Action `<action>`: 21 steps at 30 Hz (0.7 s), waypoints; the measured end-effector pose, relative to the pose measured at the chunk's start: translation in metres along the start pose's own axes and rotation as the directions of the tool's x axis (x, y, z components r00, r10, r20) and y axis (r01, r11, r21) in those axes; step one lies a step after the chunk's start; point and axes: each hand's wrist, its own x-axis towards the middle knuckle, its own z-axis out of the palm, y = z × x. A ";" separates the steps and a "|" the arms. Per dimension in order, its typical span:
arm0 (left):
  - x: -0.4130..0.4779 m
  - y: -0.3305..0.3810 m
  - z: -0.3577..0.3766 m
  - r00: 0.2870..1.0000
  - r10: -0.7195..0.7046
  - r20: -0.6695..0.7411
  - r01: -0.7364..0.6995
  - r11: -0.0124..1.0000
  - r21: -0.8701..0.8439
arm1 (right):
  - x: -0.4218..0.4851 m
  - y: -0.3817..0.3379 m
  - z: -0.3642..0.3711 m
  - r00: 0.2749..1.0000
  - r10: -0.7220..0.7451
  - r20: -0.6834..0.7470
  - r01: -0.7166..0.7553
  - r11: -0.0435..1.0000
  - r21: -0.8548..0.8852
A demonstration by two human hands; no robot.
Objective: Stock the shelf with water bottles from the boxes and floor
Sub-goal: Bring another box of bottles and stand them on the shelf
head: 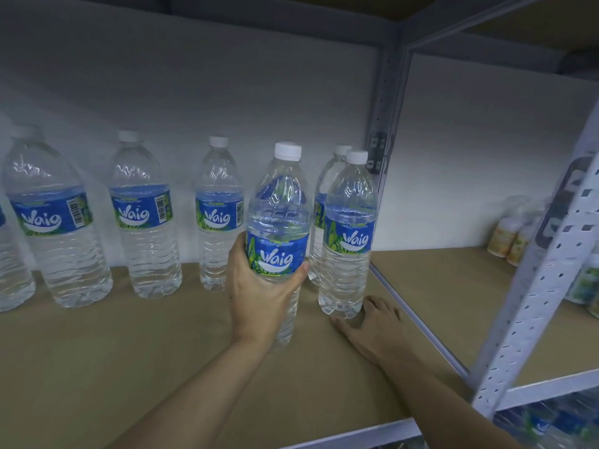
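One bottle (278,202) is being held at the shelf (162,367), its long axis running close to vertical, white cap (287,150) pointing up and blue label (278,254) facing the camera. The left hand (259,299) is gripping it from the front at the label and just below, fingers wrapping round the left side and the thumb pressing on the label's right edge. Whether its base is touching the shelf cannot be told. Just to its right, the front bottle (348,254) is standing upright near the shelf's right edge, cap up, with a rear bottle (330,176) directly behind it. The right hand (372,322) is lying flat on the shelf, holding nothing, fingers stretched out and loosely spread, their tips touching the front bottle's base. Further left, a row (142,215) of matching bottles is standing upright along the wall (227,76), spaced apart from one another. Beyond a grey post (385,102), small jars (505,234) are sitting, blurred, on the next shelf (437,286).
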 end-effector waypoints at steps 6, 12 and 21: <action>0.012 -0.014 0.028 0.999 -0.023 -0.033 0.023 1.000 0.004 | 0.001 0.002 0.002 0.999 -0.013 -0.036 0.014 1.000 0.011; 0.012 -0.026 0.036 1.000 -0.021 0.003 0.021 1.000 0.019 | 0.003 0.005 0.003 1.000 -0.016 0.000 0.016 0.999 0.029; 0.017 -0.032 0.044 0.991 -0.108 0.076 0.099 0.989 0.112 | 0.003 0.005 0.004 1.000 0.002 0.030 -0.004 0.999 0.042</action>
